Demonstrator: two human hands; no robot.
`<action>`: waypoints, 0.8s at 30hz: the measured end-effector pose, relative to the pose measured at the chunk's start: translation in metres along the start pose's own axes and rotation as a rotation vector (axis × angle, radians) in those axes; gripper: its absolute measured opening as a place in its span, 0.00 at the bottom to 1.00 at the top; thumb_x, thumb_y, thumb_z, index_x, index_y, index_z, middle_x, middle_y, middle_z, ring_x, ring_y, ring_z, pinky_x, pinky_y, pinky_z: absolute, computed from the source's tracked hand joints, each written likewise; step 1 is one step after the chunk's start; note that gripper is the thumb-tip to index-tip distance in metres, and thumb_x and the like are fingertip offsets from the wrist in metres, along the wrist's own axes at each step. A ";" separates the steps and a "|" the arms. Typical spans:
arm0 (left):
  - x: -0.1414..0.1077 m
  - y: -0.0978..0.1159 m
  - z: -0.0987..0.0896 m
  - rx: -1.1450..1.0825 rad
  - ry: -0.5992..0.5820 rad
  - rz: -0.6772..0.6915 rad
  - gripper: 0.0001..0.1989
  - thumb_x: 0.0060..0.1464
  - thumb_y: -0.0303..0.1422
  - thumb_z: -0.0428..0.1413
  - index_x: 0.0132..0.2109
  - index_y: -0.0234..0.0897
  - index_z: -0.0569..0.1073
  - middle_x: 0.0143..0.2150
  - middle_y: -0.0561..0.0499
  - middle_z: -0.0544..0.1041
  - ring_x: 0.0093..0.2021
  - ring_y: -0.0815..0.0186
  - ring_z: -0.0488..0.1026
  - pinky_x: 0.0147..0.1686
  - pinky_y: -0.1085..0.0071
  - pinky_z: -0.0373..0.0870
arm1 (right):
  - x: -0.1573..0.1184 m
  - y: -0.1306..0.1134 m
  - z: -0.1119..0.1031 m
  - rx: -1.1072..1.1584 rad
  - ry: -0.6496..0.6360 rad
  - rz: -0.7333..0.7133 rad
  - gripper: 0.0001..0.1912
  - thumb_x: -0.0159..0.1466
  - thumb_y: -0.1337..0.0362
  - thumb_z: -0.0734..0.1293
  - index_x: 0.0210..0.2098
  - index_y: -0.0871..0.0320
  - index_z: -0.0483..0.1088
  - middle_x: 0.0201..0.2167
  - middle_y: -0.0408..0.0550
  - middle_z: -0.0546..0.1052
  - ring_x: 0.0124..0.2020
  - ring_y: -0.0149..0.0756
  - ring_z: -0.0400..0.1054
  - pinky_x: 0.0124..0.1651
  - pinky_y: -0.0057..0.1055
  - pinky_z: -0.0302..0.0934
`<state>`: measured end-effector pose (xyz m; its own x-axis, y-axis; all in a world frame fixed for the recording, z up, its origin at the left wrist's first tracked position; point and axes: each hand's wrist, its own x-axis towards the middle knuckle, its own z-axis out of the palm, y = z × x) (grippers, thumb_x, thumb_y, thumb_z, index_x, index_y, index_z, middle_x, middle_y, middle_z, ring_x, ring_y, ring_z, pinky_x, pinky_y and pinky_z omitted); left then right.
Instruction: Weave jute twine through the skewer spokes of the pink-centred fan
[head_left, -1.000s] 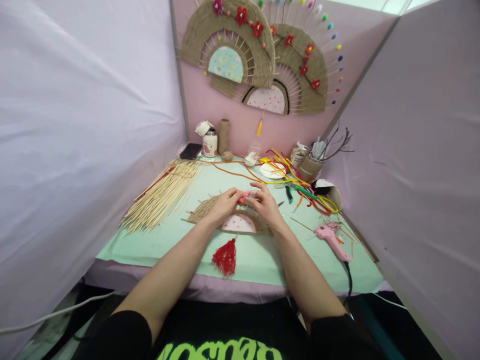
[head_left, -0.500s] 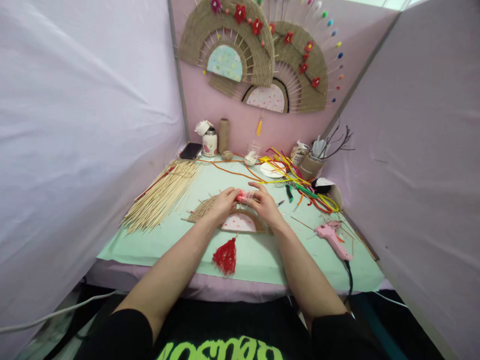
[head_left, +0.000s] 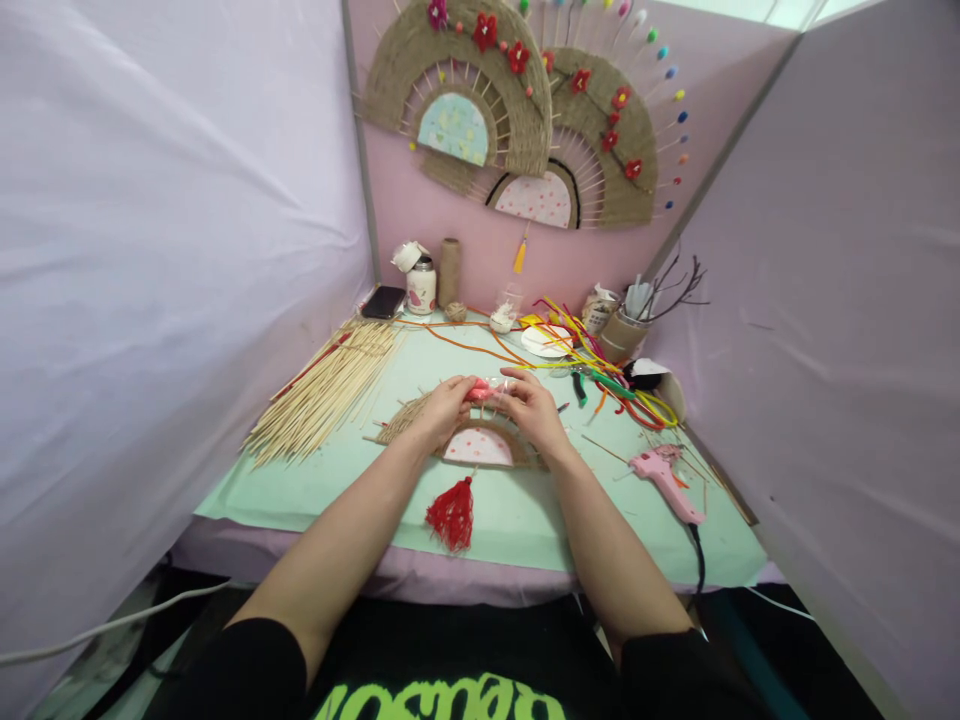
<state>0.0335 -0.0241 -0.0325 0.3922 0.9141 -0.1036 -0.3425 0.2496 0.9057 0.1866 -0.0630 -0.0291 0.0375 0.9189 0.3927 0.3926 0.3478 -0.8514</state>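
Note:
Between my two hands is a small clear plastic bag (head_left: 495, 384) with something pinkish-red in it, too small to make out. My left hand (head_left: 450, 405) pinches its red-filled end, and my right hand (head_left: 531, 405) grips the clear end. Below them on the table lies a fan made of sticks and twine (head_left: 405, 418), with a half-round white panel (head_left: 478, 446) dotted in pink. My forearms and hands cover part of the fan. A red tassel (head_left: 451, 514) hangs from its lower edge toward me.
Thin wooden sticks (head_left: 322, 395) lie bundled at left. At right are a pink glue gun (head_left: 667, 482) with a cord, green-handled pliers (head_left: 611, 382) and coloured pipe cleaners (head_left: 577, 335). A jar (head_left: 421, 287), a phone (head_left: 383, 302) and a pot of twigs (head_left: 624, 333) stand behind.
My right hand has shifted slightly, and more of the clear plastic shows between my hands. The fan and tassel stay where they were.

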 end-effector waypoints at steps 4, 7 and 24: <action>-0.001 0.000 -0.001 -0.007 -0.010 -0.001 0.11 0.50 0.37 0.58 0.31 0.32 0.68 0.23 0.55 0.66 0.15 0.81 0.51 0.14 0.82 0.45 | 0.000 -0.001 0.000 0.021 -0.065 -0.004 0.09 0.56 0.57 0.67 0.30 0.56 0.76 0.54 0.50 0.67 0.55 0.41 0.61 0.53 0.37 0.57; -0.001 -0.001 -0.002 -0.010 0.000 -0.006 0.11 0.50 0.36 0.58 0.31 0.31 0.69 0.21 0.55 0.65 0.15 0.81 0.53 0.14 0.82 0.47 | 0.000 0.000 0.000 0.055 -0.092 0.015 0.10 0.56 0.57 0.67 0.27 0.57 0.75 0.54 0.50 0.67 0.54 0.41 0.62 0.53 0.37 0.58; 0.015 0.014 -0.020 -0.775 0.202 -0.201 0.11 0.61 0.21 0.41 0.38 0.31 0.67 0.35 0.45 0.72 0.17 0.81 0.59 0.16 0.86 0.60 | 0.004 0.004 -0.005 0.768 0.113 0.451 0.13 0.46 0.60 0.75 0.30 0.56 0.74 0.34 0.45 0.76 0.36 0.32 0.70 0.37 0.28 0.65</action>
<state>0.0178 -0.0004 -0.0291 0.3728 0.8499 -0.3723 -0.8032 0.4965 0.3291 0.1932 -0.0590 -0.0288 0.1457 0.9886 -0.0379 -0.4024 0.0243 -0.9151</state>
